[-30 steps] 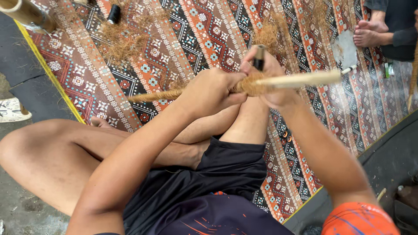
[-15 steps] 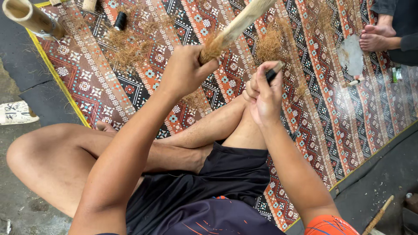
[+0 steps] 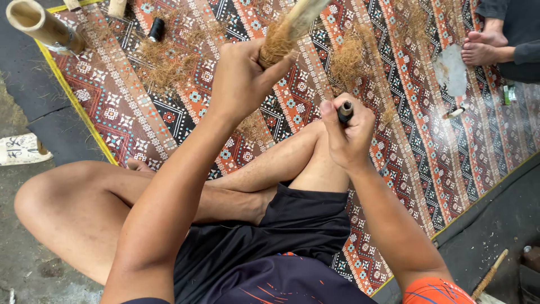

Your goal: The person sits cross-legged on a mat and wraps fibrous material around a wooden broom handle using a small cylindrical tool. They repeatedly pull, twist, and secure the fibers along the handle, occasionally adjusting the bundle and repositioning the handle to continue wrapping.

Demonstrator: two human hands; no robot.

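My left hand grips a pale wooden stick at the spot where a tuft of brown fibre is bunched around it; the stick points up and away to the top of the view. My right hand is closed around a small dark spool, whose end pokes out above my thumb. The right hand is below and to the right of the stick, apart from it. I sit cross-legged on a patterned woven mat.
Loose fibre piles lie on the mat, with a black spool at the top left. A thick bamboo tube lies at the top left corner. Another person's feet rest at the top right. A flat grey piece lies beside them.
My left hand has swung the stick from lying across to pointing up and away. My right hand has come off the stick and drawn back toward me with the spool.
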